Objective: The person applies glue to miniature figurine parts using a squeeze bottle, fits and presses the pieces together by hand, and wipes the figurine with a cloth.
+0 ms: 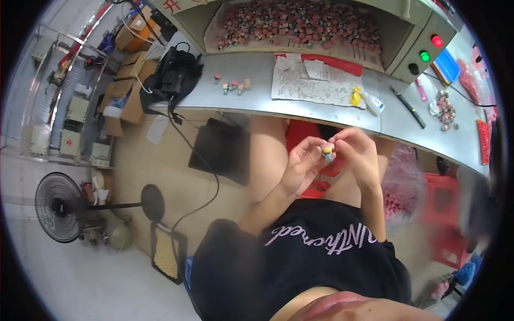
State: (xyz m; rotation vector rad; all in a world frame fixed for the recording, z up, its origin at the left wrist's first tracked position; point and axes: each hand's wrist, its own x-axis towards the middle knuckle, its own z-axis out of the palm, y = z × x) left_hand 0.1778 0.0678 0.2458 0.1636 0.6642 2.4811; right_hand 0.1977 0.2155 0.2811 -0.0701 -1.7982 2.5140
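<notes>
Above my lap, just in front of the bench edge, my left hand (304,165) pinches a small toy figurine (327,152) with a pink top, some yellow and a blue-grey lower part. My right hand (360,155) is closed beside the figurine's head, thumb and fingertips pressed together. Whether those fingertips grip the figurine or a tiny part is too small to make out. On the bench to the left stand several similar figurines (235,87). A sheet of marked, stained paper (302,83) lies ahead of my hands, with a yellow piece (355,96) and a white glue bottle (373,102) at its right end.
Behind the paper, a box-like machine (404,51) with lights holds a heap of figurines (300,27). At right lie a black pen-like tool (408,108), a pink tube (421,90) and more figurines (444,112). A black bag (174,75) sits left; its cable hangs down. A fan (61,207) stands left.
</notes>
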